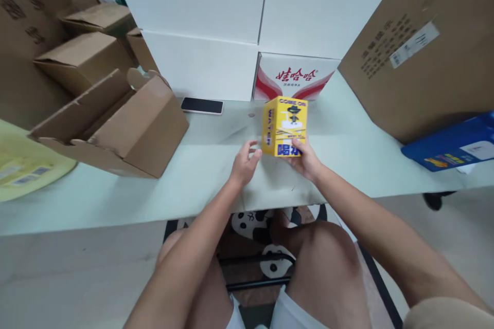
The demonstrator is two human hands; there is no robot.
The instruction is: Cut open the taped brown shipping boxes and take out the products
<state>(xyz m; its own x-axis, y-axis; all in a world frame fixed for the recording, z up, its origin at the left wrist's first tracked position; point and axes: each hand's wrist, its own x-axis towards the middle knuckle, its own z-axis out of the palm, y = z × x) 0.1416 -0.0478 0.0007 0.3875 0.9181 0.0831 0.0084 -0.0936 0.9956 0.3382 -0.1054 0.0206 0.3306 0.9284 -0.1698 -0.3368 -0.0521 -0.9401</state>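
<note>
A yellow printed cardboard box (285, 126) with blue lettering is held upright over the table (208, 190). My right hand (304, 161) grips its lower right part, thumb on the front face and fingers underneath. Just left of the box is my left hand (246, 163), its fingers apart and curved toward the box's side, holding nothing. Whether its fingertips touch the box is hard to tell. Behind the box stands a white carton with red lettering (295, 74), its lower edge partly covered.
An open brown carton (131, 126) stands at the left, with more brown boxes (83, 56) behind it. A phone (203, 106) lies near the white panels (200, 64). At the right are a large cardboard box (417, 61) and a blue package (451, 146). A yellow bag (31, 164) sits far left.
</note>
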